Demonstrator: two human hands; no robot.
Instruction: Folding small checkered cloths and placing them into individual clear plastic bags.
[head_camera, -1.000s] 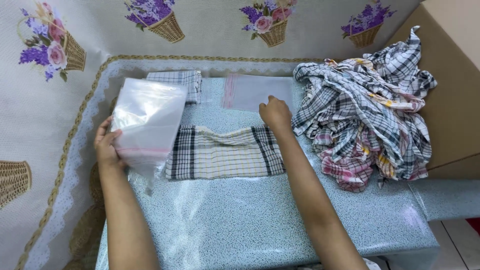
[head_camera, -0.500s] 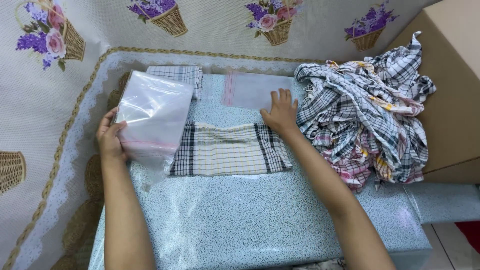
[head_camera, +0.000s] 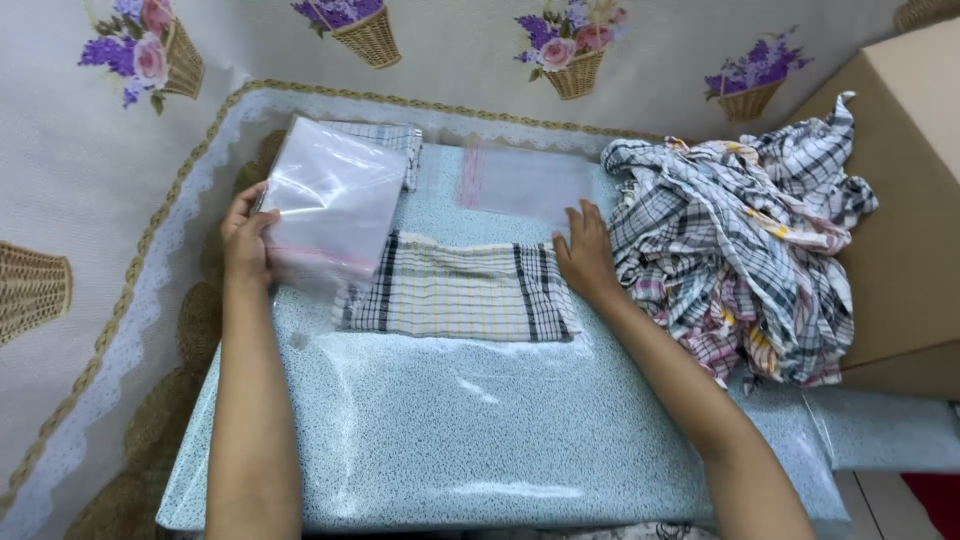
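At the left edge of the blue speckled table, the person's left hand is closed around a stack of clear plastic bags, holding it tilted just above the tabletop. The right hand lies flat and open, gripping nothing, pressing the right end of the folded checked cloth. Beyond it lies a single clear bag; a heap of checked cloths sits to the right. The cloth looks folded and ready for bagging, which calls for opening a bag's mouth.
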